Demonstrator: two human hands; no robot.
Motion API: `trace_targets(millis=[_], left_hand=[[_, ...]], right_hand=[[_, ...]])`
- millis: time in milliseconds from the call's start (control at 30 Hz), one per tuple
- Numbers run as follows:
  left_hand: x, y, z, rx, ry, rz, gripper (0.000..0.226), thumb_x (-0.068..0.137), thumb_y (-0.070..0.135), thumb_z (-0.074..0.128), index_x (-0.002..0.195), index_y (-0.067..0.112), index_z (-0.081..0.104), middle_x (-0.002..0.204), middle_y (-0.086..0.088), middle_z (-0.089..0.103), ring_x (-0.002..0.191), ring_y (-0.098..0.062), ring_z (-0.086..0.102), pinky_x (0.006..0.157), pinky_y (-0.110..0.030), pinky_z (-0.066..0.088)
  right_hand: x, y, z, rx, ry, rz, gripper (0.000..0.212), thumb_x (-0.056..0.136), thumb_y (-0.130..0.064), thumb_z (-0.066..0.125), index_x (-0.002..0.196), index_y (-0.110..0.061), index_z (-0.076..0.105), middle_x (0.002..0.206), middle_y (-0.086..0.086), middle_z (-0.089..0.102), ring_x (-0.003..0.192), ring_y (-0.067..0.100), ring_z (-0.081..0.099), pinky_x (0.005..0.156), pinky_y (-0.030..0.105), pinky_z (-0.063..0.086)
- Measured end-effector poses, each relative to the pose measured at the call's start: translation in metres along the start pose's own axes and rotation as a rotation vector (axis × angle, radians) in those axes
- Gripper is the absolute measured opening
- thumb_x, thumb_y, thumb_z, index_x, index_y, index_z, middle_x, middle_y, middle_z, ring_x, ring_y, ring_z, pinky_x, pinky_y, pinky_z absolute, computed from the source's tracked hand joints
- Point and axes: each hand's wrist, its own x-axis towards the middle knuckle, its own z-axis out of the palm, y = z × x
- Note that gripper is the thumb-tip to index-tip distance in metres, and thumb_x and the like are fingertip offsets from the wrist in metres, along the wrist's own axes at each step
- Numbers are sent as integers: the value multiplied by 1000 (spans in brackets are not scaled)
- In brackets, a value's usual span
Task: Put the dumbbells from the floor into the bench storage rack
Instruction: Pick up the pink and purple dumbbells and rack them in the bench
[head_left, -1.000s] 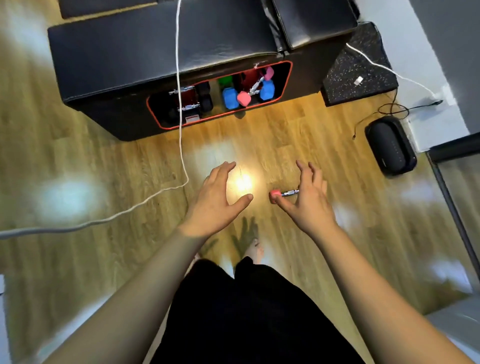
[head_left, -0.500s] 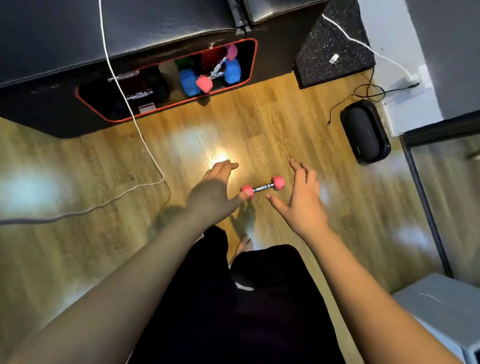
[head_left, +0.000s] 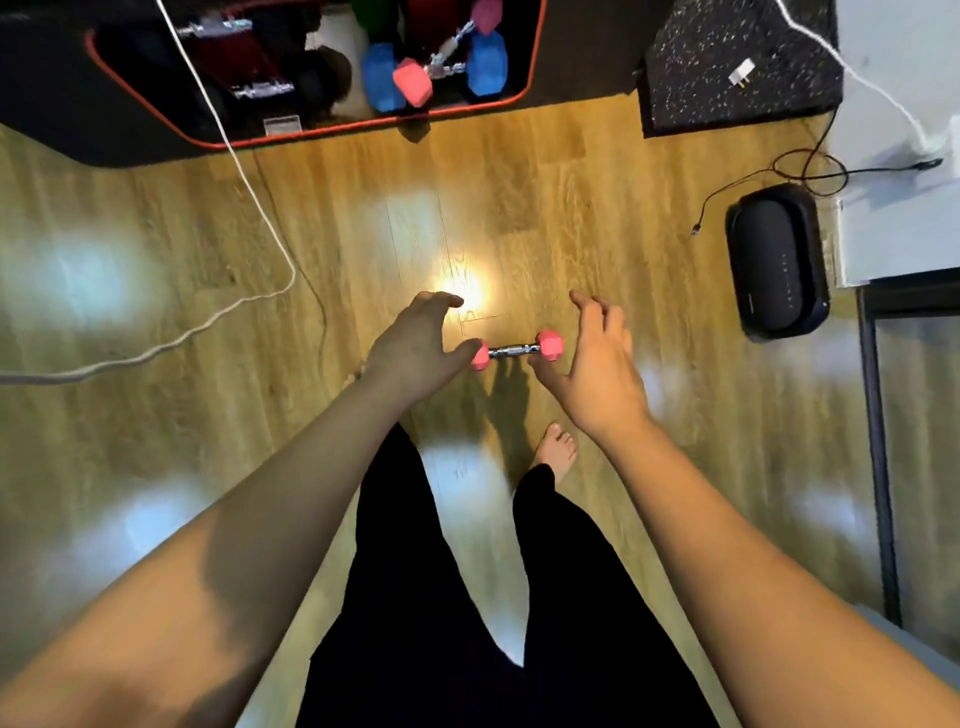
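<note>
A small pink dumbbell (head_left: 514, 351) with a chrome handle lies on the wooden floor between my hands. My left hand (head_left: 418, 348) hovers at its left end with fingers spread, the thumb by the pink head. Beside the right head, my right hand (head_left: 597, 358) is spread open too. Neither hand grips the dumbbell. At the top, the black bench's storage rack (head_left: 363, 124), a red-rimmed opening, holds a blue dumbbell (head_left: 382, 78), another pink dumbbell (head_left: 413, 83) and dark ones on the left (head_left: 260, 91).
A white cable (head_left: 249, 192) runs from the bench down across the floor to the left. A black speaker (head_left: 776, 260) with a thin wire sits at the right, below a speckled black block (head_left: 727, 67). My bare foot (head_left: 556, 449) stands just below the dumbbell.
The view has moved closer to the floor and the bench has slid up out of frame. My hands have spread apart, uncovering the pink dumbbell that my right hand partly hid.
</note>
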Motion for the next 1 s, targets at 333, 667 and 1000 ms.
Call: trace_targets(millis=[333,667,1000], left_hand=[[73,-34,137,7,85,-54,58,86,46,62,137,25,45,139,2,46,121,-18,52,88,-40,52],[183,-133,295,176,20,-119,47,84,36,56,127,19,52,122,-2,51,106,-24,54,80,-42,53],[250,-164,390,105,-4,-372,93,78,51,73,147,11,26,146,-15,34,128,-33,46,101,-42,43]], right_hand=[[62,126,87,-59,-18,36,73,85,-43,69,144,-24,31,140,6,36,126,32,41,94,46,47],[146,230,261,-118,-87,99,72,84,-37,68,144,-20,32,139,11,36,126,36,40,91,48,46],[229,298,351,-30,-130,225,49,86,-23,63,128,-12,41,128,17,40,114,44,48,91,44,44]])
